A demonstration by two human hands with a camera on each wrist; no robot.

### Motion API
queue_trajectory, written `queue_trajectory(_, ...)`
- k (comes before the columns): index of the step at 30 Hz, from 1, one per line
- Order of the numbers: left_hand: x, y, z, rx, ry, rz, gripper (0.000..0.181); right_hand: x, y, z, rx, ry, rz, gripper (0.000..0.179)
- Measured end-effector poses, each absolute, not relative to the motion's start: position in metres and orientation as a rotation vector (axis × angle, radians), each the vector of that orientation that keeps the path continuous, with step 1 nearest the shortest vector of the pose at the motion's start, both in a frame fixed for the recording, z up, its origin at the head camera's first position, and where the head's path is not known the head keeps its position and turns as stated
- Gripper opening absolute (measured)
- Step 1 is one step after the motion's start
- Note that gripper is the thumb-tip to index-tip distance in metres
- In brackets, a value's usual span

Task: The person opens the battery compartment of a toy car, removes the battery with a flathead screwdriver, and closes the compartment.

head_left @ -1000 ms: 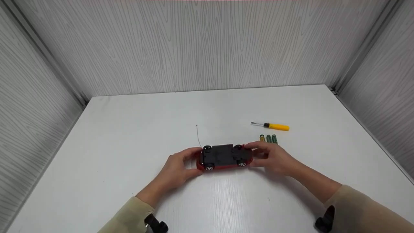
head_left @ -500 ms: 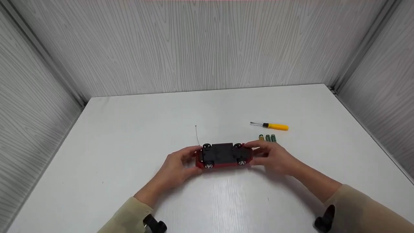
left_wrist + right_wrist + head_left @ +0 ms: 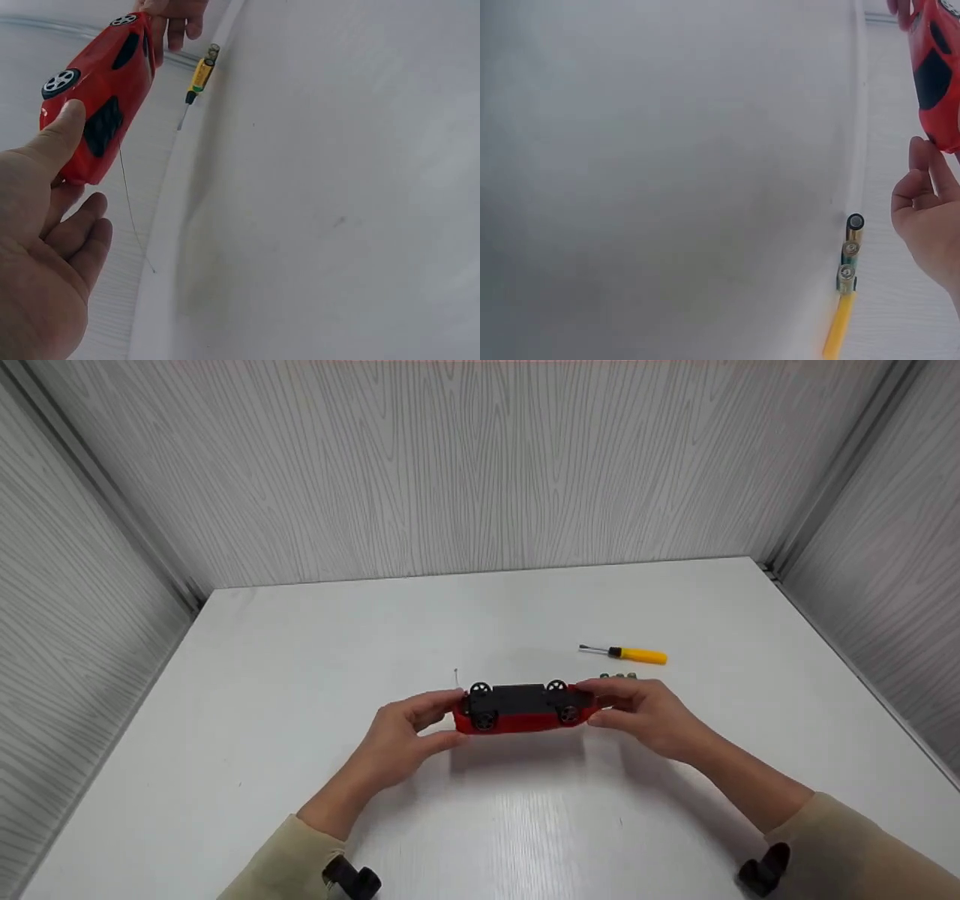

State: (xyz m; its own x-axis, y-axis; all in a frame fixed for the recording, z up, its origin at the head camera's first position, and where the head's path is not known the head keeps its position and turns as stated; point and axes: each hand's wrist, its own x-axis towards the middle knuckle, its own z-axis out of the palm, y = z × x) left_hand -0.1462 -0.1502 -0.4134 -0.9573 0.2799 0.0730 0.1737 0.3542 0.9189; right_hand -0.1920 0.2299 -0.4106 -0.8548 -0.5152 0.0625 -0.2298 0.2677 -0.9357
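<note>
A red toy car (image 3: 525,723) with a black underside is held above the table, its wheels up and its underside tilted toward the head camera. My left hand (image 3: 405,744) pinches one end between thumb and fingers. At the other end my right hand (image 3: 654,718) grips the car in the same way. In the left wrist view the car (image 3: 105,82) shows its red side, dark windows and a thin wire antenna (image 3: 129,202) trailing from it. The right wrist view catches only part of the car (image 3: 936,75), with my right hand (image 3: 934,217) at its end.
On the white table (image 3: 337,652), a screwdriver (image 3: 637,655) with a yellow handle lies beyond my right hand. Three small batteries (image 3: 850,251) stand in a row beside it, partly hidden in the head view. Grey wood-grain panels (image 3: 480,465) enclose the table's back and sides.
Both hands have raised the car off the table and tilted it, so more of its red side faces the head camera. The batteries are now more covered by my right hand.
</note>
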Motion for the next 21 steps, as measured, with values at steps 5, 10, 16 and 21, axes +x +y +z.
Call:
queue_trajectory(5,-0.146,-0.151,-0.403,0.415,2.486,1.744,0.053,-0.188,0.227,-0.403,-0.666,2.325,-1.669,0.042)
queue_trajectory(10,-0.145,-0.152,-0.392,0.417,2.445,1.828,0.051,-0.184,0.223,-0.395,-0.659,2.355,-1.72,0.04)
queue_trajectory(16,-0.144,-0.152,-0.383,0.436,2.436,1.863,0.044,-0.182,0.22,-0.388,-0.634,2.375,-1.74,0.036)
queue_trajectory(21,-0.144,-0.152,-0.383,0.48,2.432,1.884,0.035,-0.182,0.219,-0.386,-0.631,2.379,-1.74,0.03)
